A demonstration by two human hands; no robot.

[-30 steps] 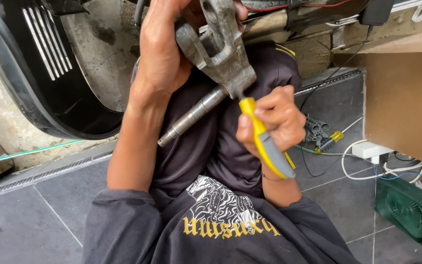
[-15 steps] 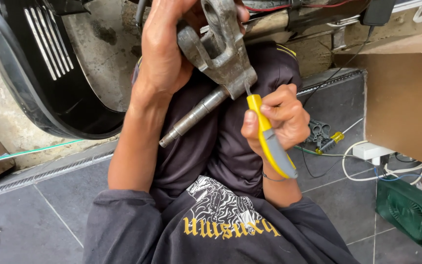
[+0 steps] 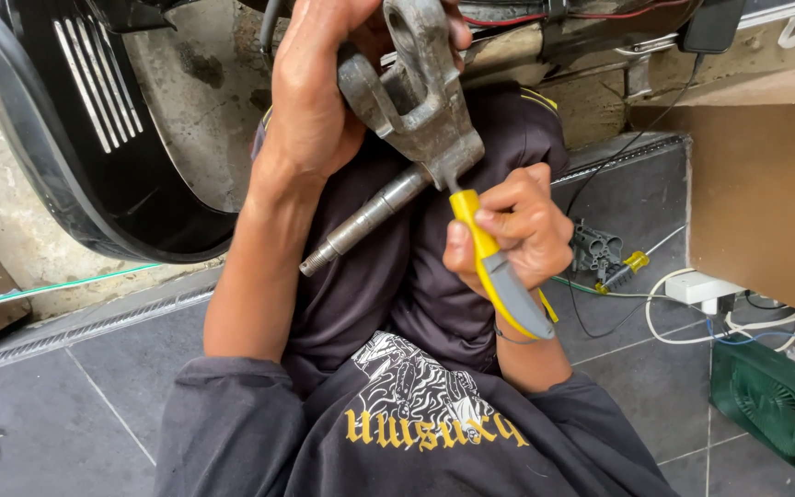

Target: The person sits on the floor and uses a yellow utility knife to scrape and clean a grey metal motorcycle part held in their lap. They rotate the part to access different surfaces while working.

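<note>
Since the earlier frames little has shifted: the right hand (image 3: 517, 235) has slid its tool a touch lower and to the right under the metal part, while the left hand keeps its grip up top.

Largest in view is the black vehicle panel (image 3: 66, 138) with silver slats, curving down the left side over the grey tiled floor (image 3: 66, 405). A brown board (image 3: 766, 193) stands at the right, and a green box (image 3: 770, 396) sits on the floor in the lower right corner.

Between these, the left hand (image 3: 315, 101) is clamped around the top of a grey forked metal bracket (image 3: 416, 92), held up in front of the person's dark shirt. A steel shaft (image 3: 365, 221) sticks out of the bracket's lower end, slanting down to the left.

The right hand is closed around the yellow and grey screwdriver (image 3: 499, 271), whose short tip touches the underside of the bracket just beside the shaft.

On the floor at the right lie white cables (image 3: 683, 322), a grey plastic piece (image 3: 597, 248), and a small yellow-handled screwdriver (image 3: 632, 265).
</note>
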